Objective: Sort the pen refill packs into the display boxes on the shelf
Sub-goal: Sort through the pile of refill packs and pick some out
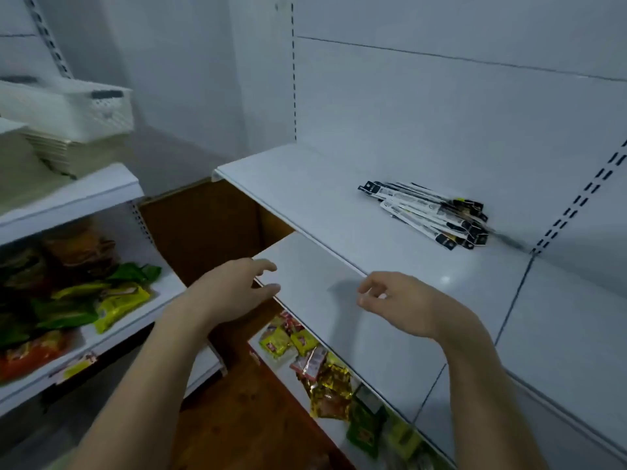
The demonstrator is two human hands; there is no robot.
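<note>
While flat refill packs (431,213) pile, hands empty

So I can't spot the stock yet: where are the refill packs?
The refill packs lie heaped at the back right of the upper shelf, against the back panel, beyond both hands.

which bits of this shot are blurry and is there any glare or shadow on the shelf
Head view: the white baskets at upper left and the snack packets below them are motion-smeared; the pen refill packs are sharper but their print is unreadable. A small glare spot sits on the shelf, and the right hand casts a soft shadow.
</note>
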